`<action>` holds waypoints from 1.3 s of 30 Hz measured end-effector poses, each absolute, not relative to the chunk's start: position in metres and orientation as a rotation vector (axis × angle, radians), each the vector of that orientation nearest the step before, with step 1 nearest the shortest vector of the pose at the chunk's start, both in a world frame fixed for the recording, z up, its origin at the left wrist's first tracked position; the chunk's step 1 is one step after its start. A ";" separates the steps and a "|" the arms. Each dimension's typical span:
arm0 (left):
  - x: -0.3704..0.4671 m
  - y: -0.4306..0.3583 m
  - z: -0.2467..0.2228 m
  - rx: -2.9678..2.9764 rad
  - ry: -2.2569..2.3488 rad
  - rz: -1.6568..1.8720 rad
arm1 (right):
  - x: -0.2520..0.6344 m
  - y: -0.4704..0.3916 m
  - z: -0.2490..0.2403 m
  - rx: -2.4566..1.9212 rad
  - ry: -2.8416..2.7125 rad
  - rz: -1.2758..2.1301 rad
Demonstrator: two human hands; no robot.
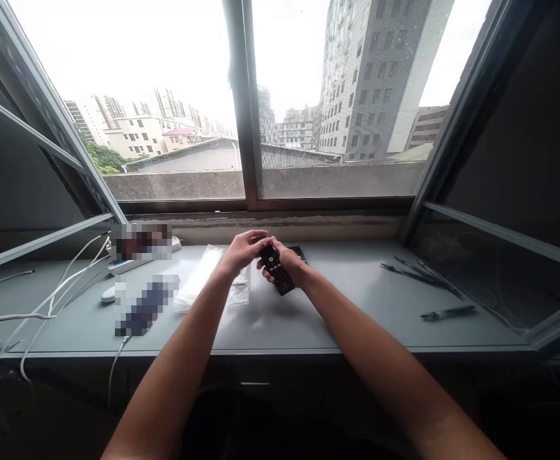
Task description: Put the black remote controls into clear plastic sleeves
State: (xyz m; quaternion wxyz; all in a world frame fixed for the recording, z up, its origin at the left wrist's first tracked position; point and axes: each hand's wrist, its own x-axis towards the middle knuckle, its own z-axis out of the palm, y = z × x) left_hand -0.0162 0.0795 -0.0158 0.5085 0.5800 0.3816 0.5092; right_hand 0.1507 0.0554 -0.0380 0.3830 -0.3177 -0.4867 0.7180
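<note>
A black remote control point(283, 281) is held between my two hands above the desk, tilted with its button side facing me. My right hand point(290, 263) is closed around its right side, thumb near the top and fingertips showing at the left edge. My left hand point(245, 250) grips the remote's upper end, its fingers curled over the top. Just behind my right hand lies a second black object with buttons point(299, 253), partly hidden, which looks like another remote. Clear plastic bags point(197, 281) lie to the left, beside and partly behind my left forearm.
On the left are a white power strip point(140, 257) with white cables, a white mouse-like object point(109, 294) and a blurred-out dark device point(148, 306) on a cable. Several pens point(423, 276) lie at the right. Behind the desk point(366, 319) stands a window with metal frames.
</note>
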 end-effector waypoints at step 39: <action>-0.047 0.111 -0.065 1.992 1.606 1.480 | 0.152 0.053 -0.035 -0.699 -0.803 2.016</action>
